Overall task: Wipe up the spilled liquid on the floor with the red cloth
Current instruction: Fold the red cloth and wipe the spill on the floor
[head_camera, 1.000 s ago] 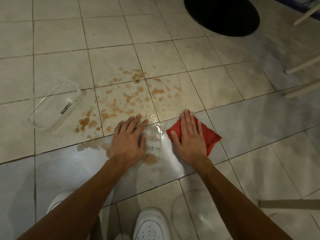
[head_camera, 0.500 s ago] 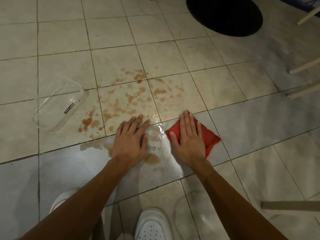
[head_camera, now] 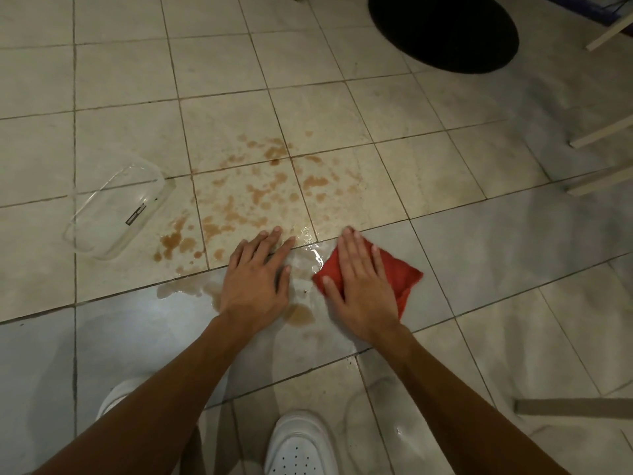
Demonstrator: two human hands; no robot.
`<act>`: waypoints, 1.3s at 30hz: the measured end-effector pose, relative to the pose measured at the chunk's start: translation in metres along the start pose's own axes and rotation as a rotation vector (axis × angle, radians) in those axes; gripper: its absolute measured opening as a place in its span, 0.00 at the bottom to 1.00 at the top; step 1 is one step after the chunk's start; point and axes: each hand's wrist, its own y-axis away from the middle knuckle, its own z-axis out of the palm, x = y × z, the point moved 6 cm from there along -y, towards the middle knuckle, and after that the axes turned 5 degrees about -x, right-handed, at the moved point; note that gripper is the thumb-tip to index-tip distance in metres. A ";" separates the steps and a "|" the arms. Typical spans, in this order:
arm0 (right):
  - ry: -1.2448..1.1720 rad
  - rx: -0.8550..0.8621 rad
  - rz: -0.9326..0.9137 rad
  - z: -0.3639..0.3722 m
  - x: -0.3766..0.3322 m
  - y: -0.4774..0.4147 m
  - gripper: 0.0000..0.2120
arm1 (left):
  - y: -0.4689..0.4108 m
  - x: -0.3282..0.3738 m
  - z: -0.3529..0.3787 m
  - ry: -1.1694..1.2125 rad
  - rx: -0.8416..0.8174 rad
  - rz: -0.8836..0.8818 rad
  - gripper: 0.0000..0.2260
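Observation:
Brown spilled liquid (head_camera: 260,197) lies in blotches over the beige floor tiles, with a wet shiny patch (head_camera: 310,250) between my hands and a small puddle (head_camera: 301,315) nearer me. My right hand (head_camera: 359,282) presses flat on the folded red cloth (head_camera: 400,272), fingers spread, at the spill's right edge. On the wet tile just left of the cloth, my left hand (head_camera: 257,275) rests flat and holds nothing.
A clear plastic container (head_camera: 116,207) lies tipped on the floor at the left of the spill. A black round base (head_camera: 445,29) sits at the top right. Pale furniture legs (head_camera: 599,132) stand along the right. My white shoes (head_camera: 301,443) are at the bottom.
Both hands stay almost in place; the right hand with the cloth has edged slightly left and toward me. The stains look unchanged.

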 end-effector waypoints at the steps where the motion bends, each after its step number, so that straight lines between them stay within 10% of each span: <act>1: 0.002 -0.013 -0.086 0.004 -0.011 0.012 0.38 | 0.000 0.000 0.000 -0.003 -0.002 0.001 0.26; 5: 0.035 -0.042 -0.275 0.010 -0.002 0.059 0.38 | 0.000 -0.003 -0.002 -0.005 -0.004 0.023 0.26; 12: 0.014 0.023 0.081 0.003 0.014 0.011 0.39 | 0.001 0.000 -0.001 0.005 0.003 0.003 0.26; 18: 0.054 -0.013 -0.290 0.014 -0.010 0.069 0.38 | 0.000 -0.002 -0.001 0.003 0.007 0.022 0.25; 25: 0.027 0.051 0.045 0.007 0.014 0.035 0.38 | 0.002 0.001 -0.001 0.020 0.017 0.006 0.25; 31: 0.100 -0.075 -0.344 0.017 -0.009 0.090 0.39 | 0.002 0.000 -0.001 0.021 0.020 0.015 0.25; 39: 0.033 0.039 0.009 0.013 -0.004 0.052 0.38 | 0.003 0.003 0.000 0.047 0.027 -0.010 0.25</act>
